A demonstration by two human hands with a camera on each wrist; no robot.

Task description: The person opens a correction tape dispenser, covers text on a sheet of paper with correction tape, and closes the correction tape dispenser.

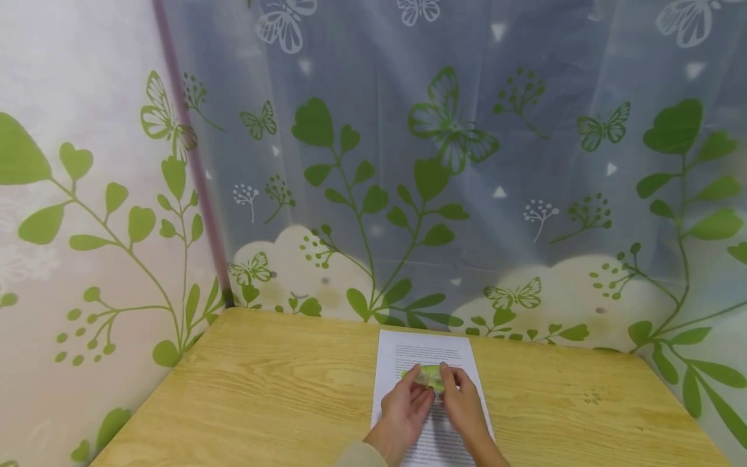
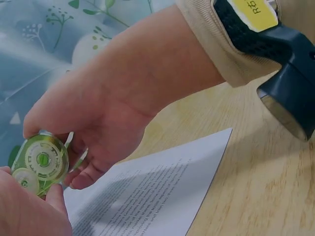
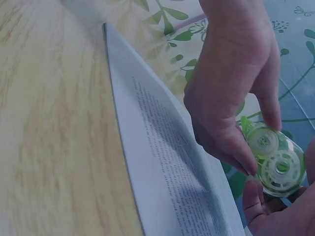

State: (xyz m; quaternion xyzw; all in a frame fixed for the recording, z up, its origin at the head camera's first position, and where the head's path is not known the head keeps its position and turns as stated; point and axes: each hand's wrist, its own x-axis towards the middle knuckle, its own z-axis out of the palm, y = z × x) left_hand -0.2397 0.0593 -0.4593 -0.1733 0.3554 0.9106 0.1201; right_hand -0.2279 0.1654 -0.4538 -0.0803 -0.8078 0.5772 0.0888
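Observation:
A green, see-through correction tape [image 1: 430, 377] is held between both hands above a printed sheet of paper [image 1: 392, 344]. My left hand [image 1: 404, 410] pinches its left end, and my right hand [image 1: 465, 407] grips the right end. Gears and spools inside the correction tape [image 2: 43, 160] show through its casing in the left wrist view, where the right hand [image 2: 98, 120] reaches in from above. In the right wrist view the left hand [image 3: 231, 83] has thumb and fingers on the correction tape [image 3: 281, 167]; the right hand [image 3: 285, 216] is partly cut off.
The paper lies on a wood-grain table [image 1: 262, 383]. Behind it hangs a blue-grey curtain [image 1: 373, 162] with green leaves and butterflies, and a pale patterned sheet [image 1: 87, 207] hangs at the left. A dark wrist mount [image 2: 290, 83] sits on the right forearm.

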